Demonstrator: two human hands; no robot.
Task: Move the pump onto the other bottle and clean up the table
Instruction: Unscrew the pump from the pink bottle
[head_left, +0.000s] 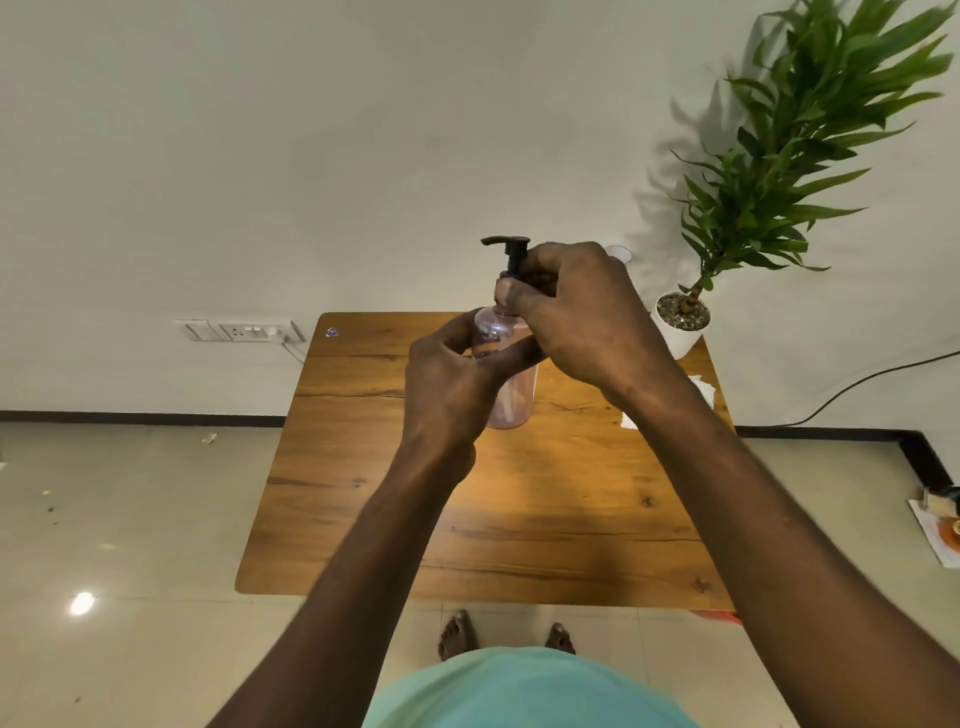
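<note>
A clear pinkish bottle (511, 395) stands upright on the wooden table (363, 493), toward the far middle. My left hand (452, 384) wraps around its upper body. A dark pump (511, 252) sits at the bottle's neck, spout pointing left. My right hand (582, 312) is closed around the pump's collar, fingers covering the neck. Behind my right hand, only the rim of a second, pale bottle (619, 253) shows. White tissue pieces (701, 387) lie on the table's right side, partly hidden by my right forearm.
A potted plant in a white pot (680, 325) stands at the table's far right corner. A wall socket with a cable (249, 331) is on the left. A small sticker (332, 332) marks the far left corner. My bare feet are below the near edge.
</note>
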